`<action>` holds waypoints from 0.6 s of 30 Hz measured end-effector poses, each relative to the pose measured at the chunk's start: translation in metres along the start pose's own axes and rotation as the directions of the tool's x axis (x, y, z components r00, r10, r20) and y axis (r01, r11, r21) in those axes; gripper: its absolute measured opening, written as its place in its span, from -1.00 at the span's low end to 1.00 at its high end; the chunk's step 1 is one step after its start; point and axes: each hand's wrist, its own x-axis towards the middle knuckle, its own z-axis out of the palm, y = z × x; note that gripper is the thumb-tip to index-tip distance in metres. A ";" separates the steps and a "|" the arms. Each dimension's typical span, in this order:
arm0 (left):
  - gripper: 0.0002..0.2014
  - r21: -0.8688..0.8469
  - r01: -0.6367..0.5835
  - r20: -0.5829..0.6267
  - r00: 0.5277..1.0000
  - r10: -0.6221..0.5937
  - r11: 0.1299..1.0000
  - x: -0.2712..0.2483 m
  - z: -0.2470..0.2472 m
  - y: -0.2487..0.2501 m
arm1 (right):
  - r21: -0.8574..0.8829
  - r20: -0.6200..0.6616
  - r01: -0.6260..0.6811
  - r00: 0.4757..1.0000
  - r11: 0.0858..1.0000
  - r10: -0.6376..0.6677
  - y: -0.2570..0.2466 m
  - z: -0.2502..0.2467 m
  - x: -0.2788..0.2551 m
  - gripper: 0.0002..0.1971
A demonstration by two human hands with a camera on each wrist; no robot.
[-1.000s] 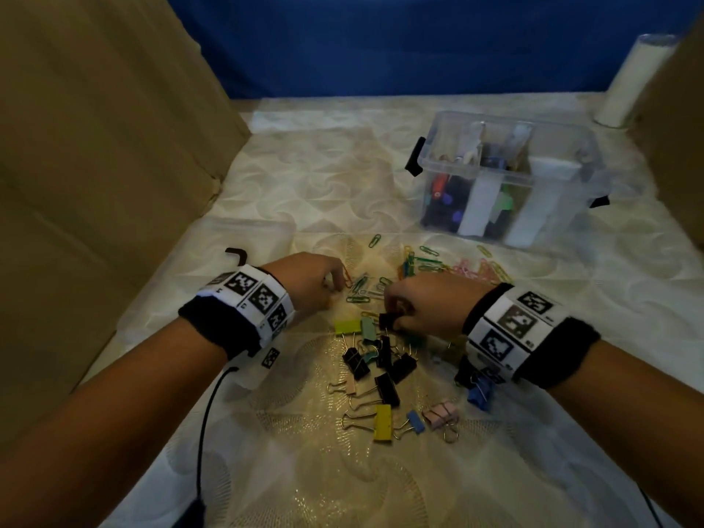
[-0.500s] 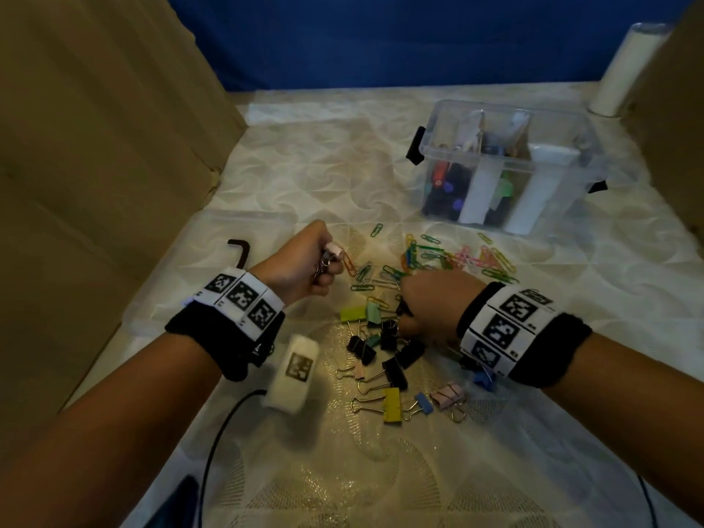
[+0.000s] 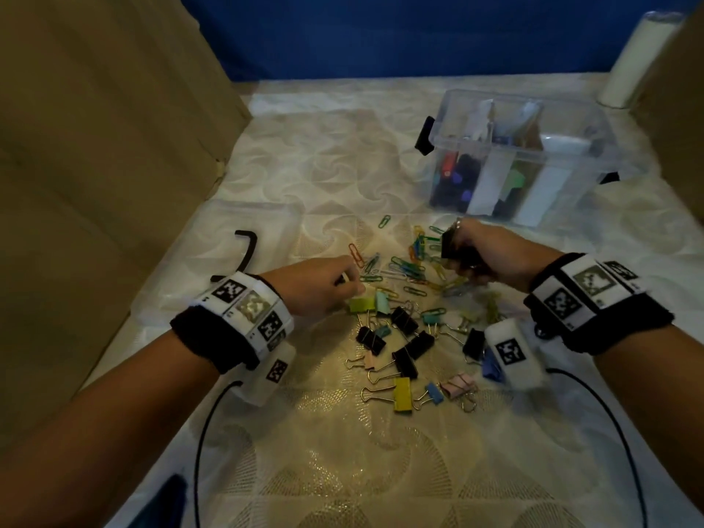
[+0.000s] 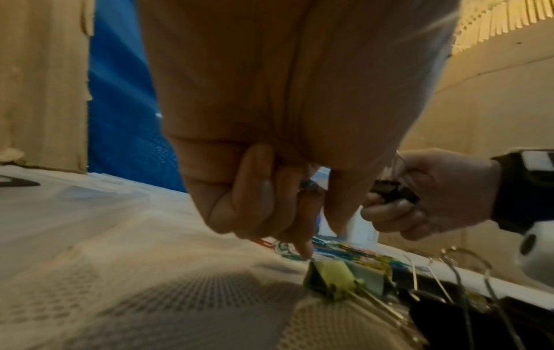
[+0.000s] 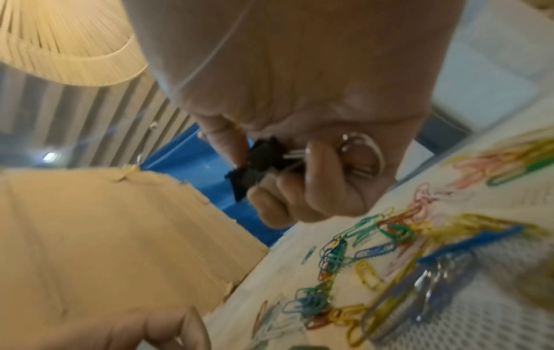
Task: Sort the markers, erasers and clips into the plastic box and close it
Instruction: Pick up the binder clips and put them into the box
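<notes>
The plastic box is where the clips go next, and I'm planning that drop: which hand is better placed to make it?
The right hand: it is raised close to the plastic box with black binder clips in its grip. The left hand is low at the pile, farther from the box.

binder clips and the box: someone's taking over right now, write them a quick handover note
Right hand: grips black binder clips, lifted above the paper clips.
Left hand: fingers curled, down at the yellow-green binder clip; a small item seems pinched in it, unclear what.
Plastic box: open, far right; the markers are inside, and some white pieces I can't identify. Its lid lies flat on the left.
Done: markers in the box.
Left: the pile of binder clips and the paper clips on the table, then fit the lid.
</notes>
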 end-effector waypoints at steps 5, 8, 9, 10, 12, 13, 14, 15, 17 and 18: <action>-0.73 0.131 -0.057 0.045 0.998 0.052 0.990 0.001 0.007 0.005 | 0.272 0.039 0.031 0.998 0.962 -0.043 0.005 -0.014 0.007 -0.79; -0.73 0.237 -0.040 0.035 0.999 0.032 0.971 0.005 0.012 0.007 | 0.375 -0.041 0.082 0.997 0.923 -0.072 -0.001 -0.028 0.006 -0.79; -0.73 0.246 -0.031 0.036 0.999 0.023 0.969 0.006 0.012 0.009 | 0.381 -0.084 0.092 0.994 0.920 -0.065 -0.005 -0.032 0.005 -0.79; -0.72 0.254 -0.024 0.038 0.999 0.015 0.967 0.008 0.012 0.010 | 0.364 -0.137 0.103 0.989 0.926 -0.056 -0.011 -0.036 0.003 -0.77; -0.69 0.293 -0.017 0.030 1.000 0.009 0.956 0.011 0.010 0.014 | 0.226 -0.265 0.126 0.962 0.966 -0.064 -0.021 -0.043 0.001 -0.70; -0.69 0.329 -0.013 0.010 1.000 0.010 0.944 0.013 0.008 0.014 | 0.082 -0.329 0.140 0.938 0.987 -0.106 -0.025 -0.046 -0.002 -0.68; -0.69 0.369 -0.006 -0.014 1.000 0.011 0.929 0.015 0.007 0.015 | -0.102 -0.377 0.153 0.908 0.983 -0.181 -0.029 -0.049 -0.005 -0.69; -0.70 0.398 0.003 -0.034 0.999 0.011 0.917 0.016 0.006 0.015 | -0.268 -0.408 0.158 0.875 0.950 -0.260 -0.031 -0.055 -0.007 -0.71; -0.68 0.402 0.027 -0.062 0.998 -0.003 0.915 0.019 0.000 0.013 | -0.435 -0.485 0.116 0.806 0.893 -0.341 -0.038 -0.075 -0.013 -0.73; -0.67 0.383 0.037 -0.073 0.997 -0.009 0.923 0.020 -0.004 0.010 | -0.460 -0.519 0.086 0.781 0.884 -0.346 -0.043 -0.087 -0.016 -0.72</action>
